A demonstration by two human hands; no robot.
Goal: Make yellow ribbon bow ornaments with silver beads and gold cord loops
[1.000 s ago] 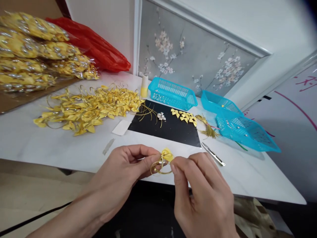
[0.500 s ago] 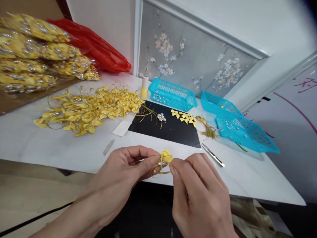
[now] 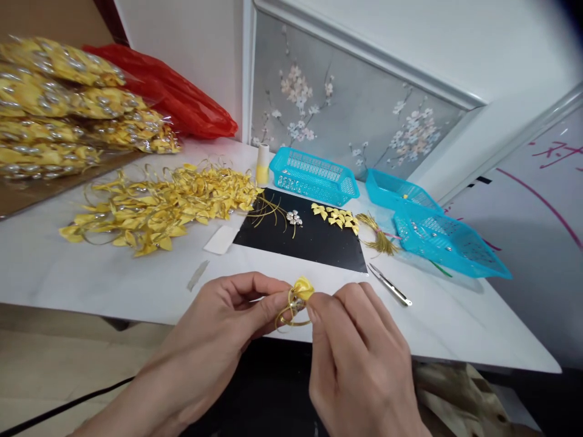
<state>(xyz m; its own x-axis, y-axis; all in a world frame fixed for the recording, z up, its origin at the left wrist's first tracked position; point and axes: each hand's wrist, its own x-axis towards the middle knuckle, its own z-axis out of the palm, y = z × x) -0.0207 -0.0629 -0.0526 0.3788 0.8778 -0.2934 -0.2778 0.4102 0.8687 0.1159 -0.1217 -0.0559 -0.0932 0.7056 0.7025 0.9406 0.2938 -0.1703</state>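
My left hand (image 3: 218, 328) and my right hand (image 3: 359, 358) meet over the table's near edge, both pinching a small yellow ribbon flower (image 3: 302, 289) with a gold cord loop (image 3: 290, 315) hanging below it. The left thumb and forefinger grip it from the left, the right fingertips from the right. Beyond them lies a black mat (image 3: 314, 243) carrying a rhinestone piece (image 3: 294, 217), gold cord strands (image 3: 268, 209) and small yellow ribbon petals (image 3: 334, 216).
A heap of finished yellow flowers (image 3: 159, 203) lies left on the white table (image 3: 91, 273), bagged ones (image 3: 59, 115) and a red bag (image 3: 173, 91) behind. Three turquoise baskets (image 3: 314, 176) (image 3: 398, 191) (image 3: 449, 243), a thread spool (image 3: 262, 164), snips (image 3: 389, 284) and a gold tassel (image 3: 376, 233) sit right.
Both hands have drifted slightly left and lower with the flower; the right fingertips have closed further over it. The view has shifted a little.
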